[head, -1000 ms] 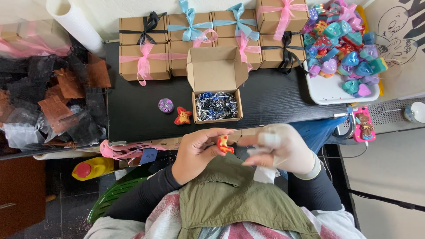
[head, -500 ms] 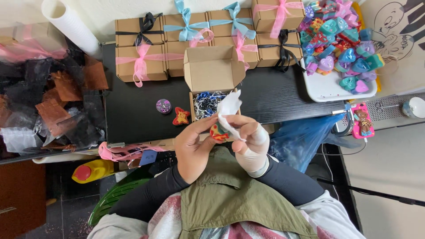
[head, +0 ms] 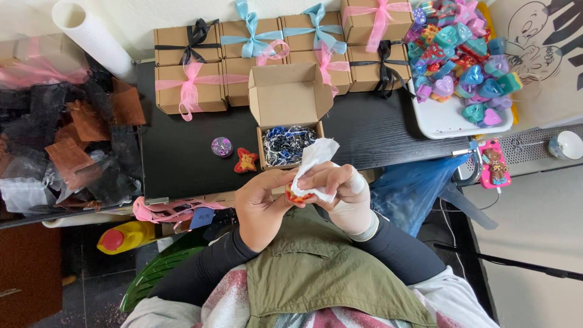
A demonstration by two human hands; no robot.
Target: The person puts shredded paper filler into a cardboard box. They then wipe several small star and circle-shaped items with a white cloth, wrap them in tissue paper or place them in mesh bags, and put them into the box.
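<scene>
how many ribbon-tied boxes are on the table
8 ribbon-tied boxes. Back row: black, blue, blue, pink. Front row: pink, pink, pink, black. The open box may hide others.

Left hand grips small orange-red trinket; right hand presses white cloth on it. Open cardboard box with dark shredded filling just beyond, on black table.

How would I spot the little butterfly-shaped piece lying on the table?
Find the black table and the open cardboard box at its middle. Just left of the box's filled half lies the butterfly piece, red-orange with a yellow centre; the round piece beside it is purple and glittery.
</scene>
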